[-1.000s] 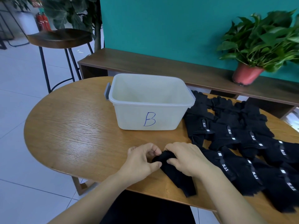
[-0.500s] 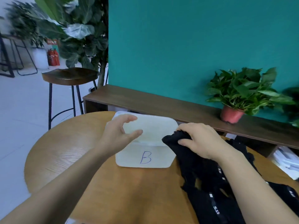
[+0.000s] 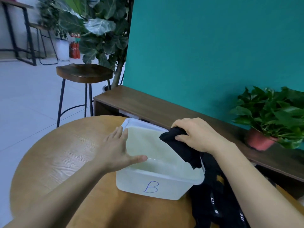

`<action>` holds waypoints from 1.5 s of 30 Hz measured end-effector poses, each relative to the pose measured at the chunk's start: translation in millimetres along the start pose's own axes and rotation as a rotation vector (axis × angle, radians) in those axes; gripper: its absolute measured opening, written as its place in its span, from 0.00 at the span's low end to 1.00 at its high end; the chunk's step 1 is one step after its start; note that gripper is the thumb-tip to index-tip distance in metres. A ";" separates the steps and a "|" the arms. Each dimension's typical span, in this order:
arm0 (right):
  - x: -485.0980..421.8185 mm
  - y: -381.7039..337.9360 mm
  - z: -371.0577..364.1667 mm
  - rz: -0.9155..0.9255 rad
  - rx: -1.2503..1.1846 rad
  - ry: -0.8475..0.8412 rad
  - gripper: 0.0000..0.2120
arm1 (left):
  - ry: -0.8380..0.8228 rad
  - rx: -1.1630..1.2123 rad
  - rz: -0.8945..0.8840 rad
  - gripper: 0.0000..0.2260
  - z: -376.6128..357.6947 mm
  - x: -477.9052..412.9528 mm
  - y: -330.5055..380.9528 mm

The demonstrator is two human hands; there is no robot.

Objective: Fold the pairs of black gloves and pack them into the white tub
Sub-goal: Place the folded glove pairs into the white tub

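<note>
A flat teal painted wall (image 3: 205, 46) filled the upper right of the view. Below it, a round wooden table with a pale grain top (image 3: 57, 158) took up the lower part. A long low bench of dark brown wood (image 3: 148, 106) ran along the foot of the wall behind the table. A tall plant with big dark green leaves (image 3: 98, 30) stood at the wall's left edge. In front of it was a bar stool with a dark wooden seat and thin black metal legs (image 3: 84, 74). A bushy green plant in a reddish pot (image 3: 271, 116) sat on the bench to the right.

The white translucent plastic tub (image 3: 131, 183), marked on its near wall with a blue handwritten letter B (image 3: 151, 186), stood on the table between the two forearms. Just right of it, touching its side, a loose pile of black gloves with small white labels (image 3: 213, 208) lay on the tabletop.

The left hand (image 3: 118, 152) lay flat at the tub's left rim, fingers straight and together, thumb spread out over the opening, gripping nothing. The right hand (image 3: 197, 137) had its fingers curled tightly round a folded pair of black fabric gloves (image 3: 181, 148). It held the pair above the right side of the tub's opening, with the lower end hanging across the right rim.
</note>
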State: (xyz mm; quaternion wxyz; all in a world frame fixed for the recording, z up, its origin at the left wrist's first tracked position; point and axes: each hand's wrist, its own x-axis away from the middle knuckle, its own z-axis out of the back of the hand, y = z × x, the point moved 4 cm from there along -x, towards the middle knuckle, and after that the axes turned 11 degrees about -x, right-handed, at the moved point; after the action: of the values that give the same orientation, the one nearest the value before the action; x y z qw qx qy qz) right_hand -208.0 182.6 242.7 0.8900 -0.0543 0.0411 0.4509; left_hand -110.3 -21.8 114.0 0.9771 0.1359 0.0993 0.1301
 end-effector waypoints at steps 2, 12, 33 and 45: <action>-12.3 1.8 -8.8 0.038 0.013 -0.008 0.09 | -0.005 -0.012 -0.021 0.66 -3.9 3.7 2.6; -7.9 2.7 -83.2 0.179 0.019 -0.131 0.11 | 0.028 -0.058 -0.116 0.72 -11.1 44.4 -0.4; 17.1 -11.5 -187.8 0.279 0.209 -0.465 0.13 | 0.116 -0.013 -0.146 0.68 -15.5 76.5 0.9; 19.6 -0.7 -168.5 0.057 0.048 -0.374 0.33 | 0.118 -0.030 -0.126 0.68 -14.4 73.5 -0.2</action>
State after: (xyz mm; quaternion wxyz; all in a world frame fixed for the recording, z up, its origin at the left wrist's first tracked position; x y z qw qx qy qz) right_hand -199.9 175.3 73.4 0.8699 0.0527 -0.1126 0.4772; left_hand -44.0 2.2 88.7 0.9777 0.1069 0.1629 0.0777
